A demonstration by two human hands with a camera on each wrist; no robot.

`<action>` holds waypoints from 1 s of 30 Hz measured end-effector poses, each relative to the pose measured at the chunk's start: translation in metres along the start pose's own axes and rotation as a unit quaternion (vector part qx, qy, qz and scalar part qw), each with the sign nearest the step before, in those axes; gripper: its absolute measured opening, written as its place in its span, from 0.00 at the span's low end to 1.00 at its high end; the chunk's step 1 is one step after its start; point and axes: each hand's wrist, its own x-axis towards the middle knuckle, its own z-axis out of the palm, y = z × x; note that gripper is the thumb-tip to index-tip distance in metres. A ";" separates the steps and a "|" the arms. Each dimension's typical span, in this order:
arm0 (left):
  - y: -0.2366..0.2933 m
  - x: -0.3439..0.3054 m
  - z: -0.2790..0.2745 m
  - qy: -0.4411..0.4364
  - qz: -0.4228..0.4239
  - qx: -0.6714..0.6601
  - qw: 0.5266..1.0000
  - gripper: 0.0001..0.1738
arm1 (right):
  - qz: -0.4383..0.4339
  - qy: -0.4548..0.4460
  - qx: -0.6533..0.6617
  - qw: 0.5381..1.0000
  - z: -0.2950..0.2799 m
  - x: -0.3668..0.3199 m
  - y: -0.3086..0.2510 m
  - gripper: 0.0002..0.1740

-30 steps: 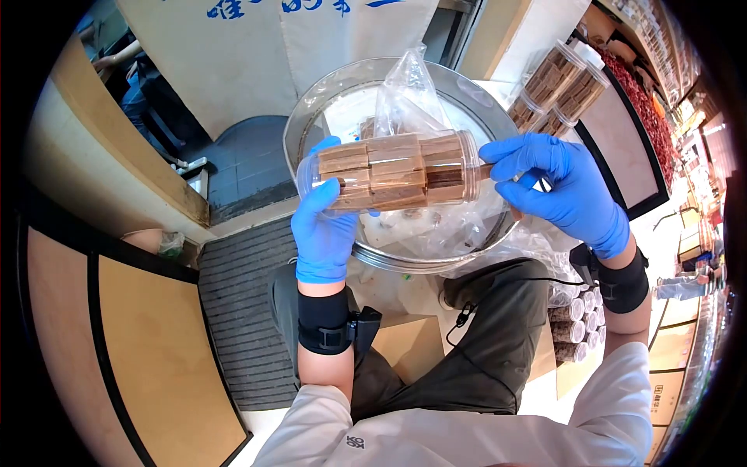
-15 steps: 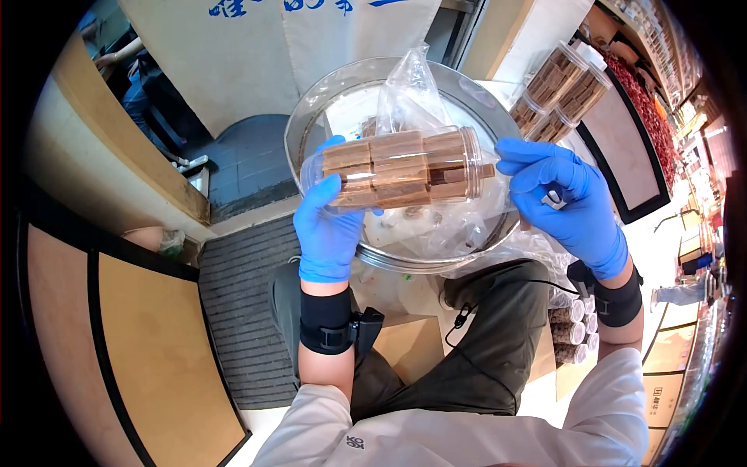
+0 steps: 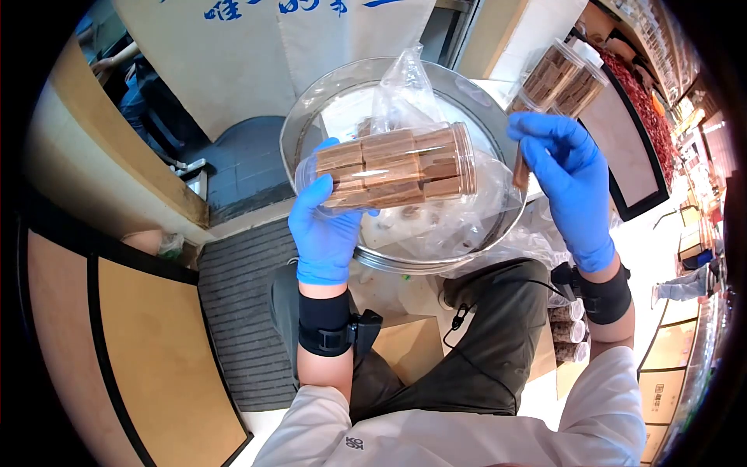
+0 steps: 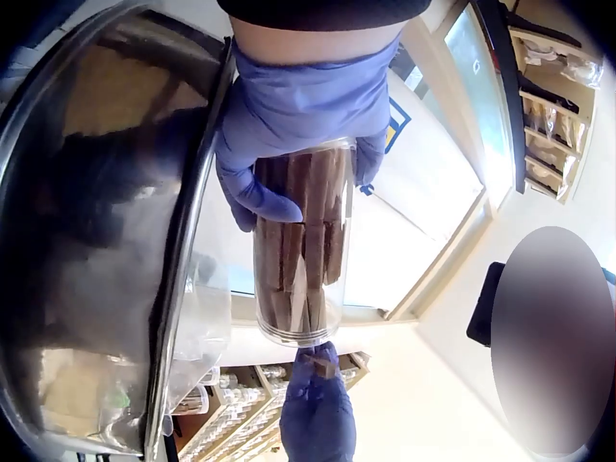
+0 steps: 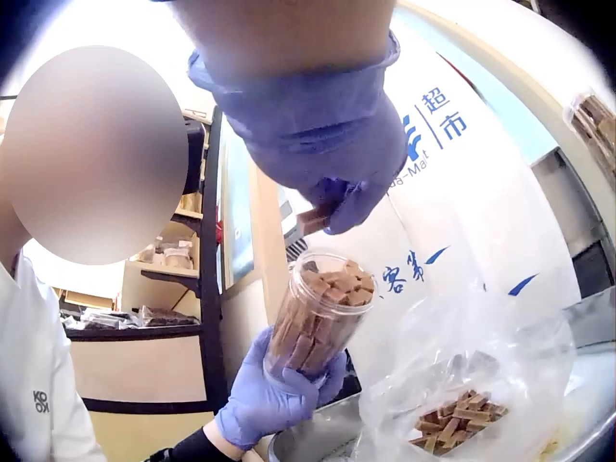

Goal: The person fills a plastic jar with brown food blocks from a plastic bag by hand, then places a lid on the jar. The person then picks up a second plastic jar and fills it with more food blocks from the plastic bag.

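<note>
One brown bar (image 3: 520, 173) is pinched in the fingertips of the right hand (image 3: 568, 179) just off the mouth of the packed clear jar (image 3: 389, 167), which the left hand (image 3: 323, 226) grips sideways above the steel basin (image 3: 354, 71), so holding that jar level and aiming end-on seems wisest.

A white banner (image 3: 311, 39) with blue characters was hung at the back. Dark grey floor tiles (image 3: 245, 159) were seen below it, and a ribbed grey mat (image 3: 237, 311) was laid nearer. Tan wooden panels (image 3: 156, 350) edged in black were set at the left, beside a beige ledge (image 3: 109, 156). Shelves (image 3: 661, 54) packed with goods were lined along the right. The room was brightly lit.
</note>
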 end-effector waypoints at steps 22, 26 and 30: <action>-0.005 -0.002 0.014 0.063 0.003 0.010 0.998 0.32 | -0.079 -0.030 -0.022 0.996 0.028 -0.029 0.016 0.13; -0.002 -0.003 0.011 0.060 0.006 0.009 0.998 0.32 | -0.029 0.026 0.024 0.999 0.024 -0.024 0.022 0.13; 0.006 0.001 -0.002 0.048 0.018 -0.007 0.999 0.32 | 0.116 -0.183 -0.148 0.965 0.004 -0.025 0.053 0.12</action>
